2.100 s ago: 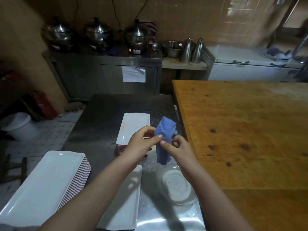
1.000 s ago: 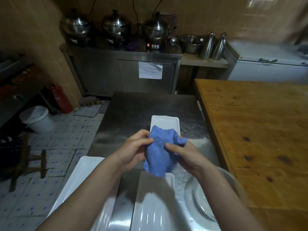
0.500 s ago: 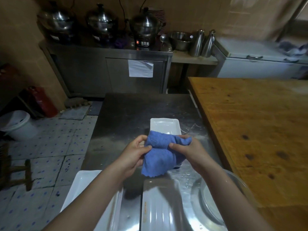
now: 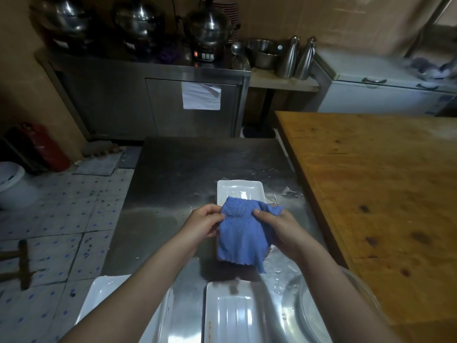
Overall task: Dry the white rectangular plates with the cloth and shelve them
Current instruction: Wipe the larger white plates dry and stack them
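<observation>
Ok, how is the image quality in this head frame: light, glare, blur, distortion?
Head view: dim, warm light, the far counter with its steel pots murky; white glare streaks on the nearest white plate and the wet steel table; both hands, left hand and right hand, and the blue cloth reasonably sharp; top right corner smeared; wide-angle bending at the edges.

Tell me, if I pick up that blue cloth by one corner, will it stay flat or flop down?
It would probably flop. The blue cloth already sags and folds between the left hand and right hand, with its lower edge dangling loose. It looks fluffy, so likely light and easy to grip, not slippery.
</observation>
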Motion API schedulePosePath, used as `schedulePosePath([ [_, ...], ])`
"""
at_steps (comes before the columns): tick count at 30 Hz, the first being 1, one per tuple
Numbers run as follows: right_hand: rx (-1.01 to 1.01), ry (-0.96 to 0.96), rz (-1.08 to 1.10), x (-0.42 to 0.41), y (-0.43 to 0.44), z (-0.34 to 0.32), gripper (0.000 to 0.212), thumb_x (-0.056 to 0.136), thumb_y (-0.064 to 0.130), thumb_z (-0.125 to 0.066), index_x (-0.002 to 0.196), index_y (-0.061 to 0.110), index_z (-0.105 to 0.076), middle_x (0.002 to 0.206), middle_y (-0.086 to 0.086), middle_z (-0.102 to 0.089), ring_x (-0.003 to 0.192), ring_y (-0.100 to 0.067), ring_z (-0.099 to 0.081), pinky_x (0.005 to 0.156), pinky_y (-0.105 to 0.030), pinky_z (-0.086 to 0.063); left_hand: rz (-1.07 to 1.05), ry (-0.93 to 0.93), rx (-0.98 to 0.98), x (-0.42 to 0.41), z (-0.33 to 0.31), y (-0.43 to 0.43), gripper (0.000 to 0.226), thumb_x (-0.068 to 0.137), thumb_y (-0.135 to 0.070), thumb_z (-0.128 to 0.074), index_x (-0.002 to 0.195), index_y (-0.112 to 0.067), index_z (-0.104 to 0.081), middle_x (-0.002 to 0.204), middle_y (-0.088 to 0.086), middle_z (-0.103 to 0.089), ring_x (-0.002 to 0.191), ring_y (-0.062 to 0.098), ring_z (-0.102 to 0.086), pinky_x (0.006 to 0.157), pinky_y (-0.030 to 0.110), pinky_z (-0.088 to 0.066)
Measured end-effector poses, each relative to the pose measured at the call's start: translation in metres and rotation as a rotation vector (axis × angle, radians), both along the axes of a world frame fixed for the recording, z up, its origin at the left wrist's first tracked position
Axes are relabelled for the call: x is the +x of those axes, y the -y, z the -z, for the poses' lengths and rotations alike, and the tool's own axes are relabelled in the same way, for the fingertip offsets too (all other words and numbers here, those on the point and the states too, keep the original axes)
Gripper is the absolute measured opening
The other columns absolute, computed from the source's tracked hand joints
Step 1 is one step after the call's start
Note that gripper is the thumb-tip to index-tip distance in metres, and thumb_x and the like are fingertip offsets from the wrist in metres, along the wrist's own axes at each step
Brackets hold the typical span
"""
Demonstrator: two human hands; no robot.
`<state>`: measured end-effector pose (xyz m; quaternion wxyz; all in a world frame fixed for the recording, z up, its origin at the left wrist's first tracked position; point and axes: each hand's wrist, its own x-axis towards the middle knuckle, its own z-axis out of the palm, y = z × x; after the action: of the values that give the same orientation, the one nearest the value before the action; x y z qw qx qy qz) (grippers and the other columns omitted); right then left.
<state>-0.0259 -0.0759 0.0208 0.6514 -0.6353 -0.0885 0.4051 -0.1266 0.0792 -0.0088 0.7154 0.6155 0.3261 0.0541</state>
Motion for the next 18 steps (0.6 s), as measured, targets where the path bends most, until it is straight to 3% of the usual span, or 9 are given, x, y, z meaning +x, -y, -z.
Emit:
schedulePosePath([
  [2,-0.016,-0.037,0.018,0.013,-0.003,0.004,0.017,0.090,0.008,-0.058,0.104,-0.001,-0.064,0.099,-0.018,-0.070,0.090,-0.027,-0.067,0.079,-0.035,-0.052,-0.071,-0.034,0.119,0.016,0.011,-0.007,0.015,0.088,-0.007,-0.056,0.081,-0.019,-0.062,0.081,0.001,-0.062,0.071,0.011,-0.054,0.056,0.014,-0.043],
  [4,-0.026,-0.095,0.050,0.026,-0.006,0.008,0.019,0.090,0.008,-0.060,0.106,0.000,-0.063,0.097,-0.018,-0.070,0.088,-0.026,-0.067,0.074,-0.034,-0.054,-0.175,-0.104,0.267,0.032,0.024,-0.016,0.008,0.084,-0.012,-0.063,0.090,-0.018,-0.062,0.098,0.005,-0.064,0.084,0.017,-0.057,0.068,0.023,-0.043],
  [8,-0.029,-0.209,0.103,0.046,-0.010,0.015,0.018,0.087,0.006,-0.062,0.104,0.001,-0.062,0.087,-0.014,-0.072,0.077,-0.024,-0.069,0.064,-0.031,-0.056,-0.243,-0.336,0.424,0.052,0.050,-0.030,0.049,0.077,-0.029,-0.072,0.118,-0.009,-0.055,0.126,0.013,-0.052,0.110,0.027,-0.055,0.094,0.029,-0.042],
  [10,-0.033,-0.241,0.106,0.052,-0.012,0.019,0.020,0.087,0.006,-0.062,0.106,0.000,-0.061,0.088,-0.015,-0.072,0.079,-0.025,-0.069,0.062,-0.031,-0.056,-0.194,-0.405,0.420,0.055,0.060,-0.032,0.057,0.076,-0.034,-0.073,0.122,-0.008,-0.052,0.129,0.015,-0.050,0.115,0.029,-0.053,0.098,0.032,-0.042],
  [12,-0.038,-0.257,0.117,0.056,-0.013,0.023,0.024,0.087,0.006,-0.063,0.109,-0.002,-0.060,0.094,-0.017,-0.070,0.084,-0.027,-0.068,0.067,-0.033,-0.056,-0.168,-0.388,0.398,0.056,0.066,-0.031,0.051,0.075,-0.033,-0.074,0.116,-0.008,-0.057,0.124,0.014,-0.055,0.110,0.026,-0.056,0.094,0.029,-0.044],
  [14,-0.030,-0.273,0.139,0.059,-0.014,0.028,0.024,0.087,0.005,-0.062,0.110,-0.003,-0.060,0.098,-0.020,-0.069,0.087,-0.029,-0.067,0.072,-0.036,-0.055,-0.138,-0.331,0.465,0.058,0.068,-0.027,0.037,0.074,-0.029,-0.076,0.102,-0.010,-0.062,0.111,0.010,-0.061,0.095,0.019,-0.060,0.080,0.023,-0.044],
  [16,-0.021,-0.290,0.147,0.061,-0.015,0.032,0.019,0.087,0.005,-0.061,0.106,0.000,-0.062,0.094,-0.018,-0.071,0.084,-0.027,-0.068,0.070,-0.035,-0.055,-0.102,-0.313,0.599,0.059,0.065,-0.024,0.025,0.075,-0.024,-0.075,0.092,-0.011,-0.063,0.100,0.007,-0.062,0.075,0.010,-0.054,0.064,0.016,-0.033],
  [18,-0.013,-0.310,0.160,0.062,-0.016,0.034,0.014,0.087,0.005,-0.061,0.101,0.003,-0.062,0.086,-0.014,-0.072,0.077,-0.023,-0.070,0.062,-0.031,-0.056,-0.102,-0.312,0.689,0.060,0.062,-0.023,0.015,0.078,-0.018,-0.070,0.087,-0.008,-0.065,0.093,0.008,-0.059,0.066,0.007,-0.046,0.058,0.015,-0.026],
])
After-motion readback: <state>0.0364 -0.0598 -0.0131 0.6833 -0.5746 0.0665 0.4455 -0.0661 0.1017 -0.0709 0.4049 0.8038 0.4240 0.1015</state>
